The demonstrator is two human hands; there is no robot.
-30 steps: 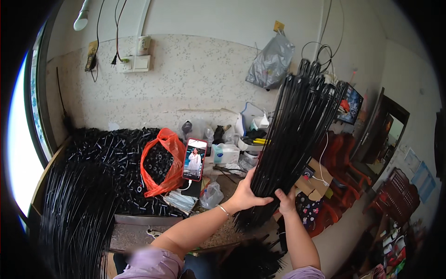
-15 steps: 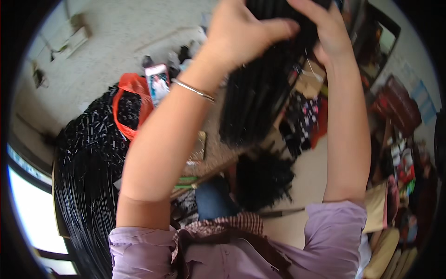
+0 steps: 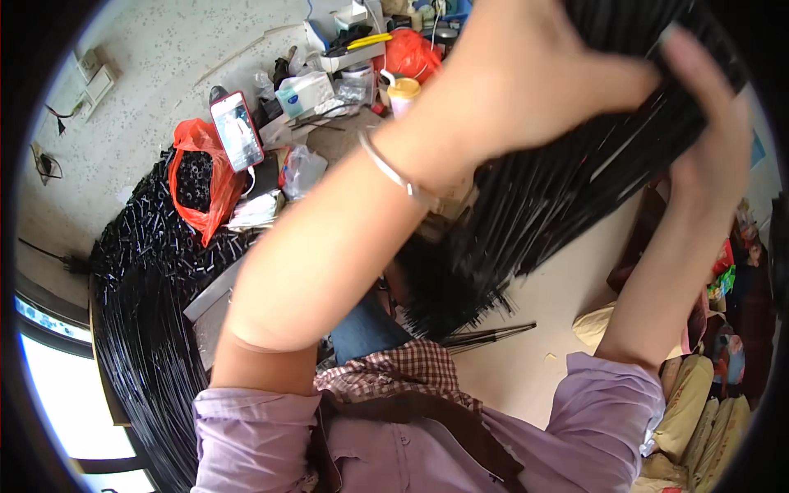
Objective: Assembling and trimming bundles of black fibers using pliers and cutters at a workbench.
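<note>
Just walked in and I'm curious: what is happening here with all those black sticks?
A person grips a thick bundle of long thin black rods with both hands, the left hand and right hand raised close to the camera. Beyond, a heap of short black tubes, an orange plastic bag and a red-cased phone lie on the cluttered worktop.
</note>
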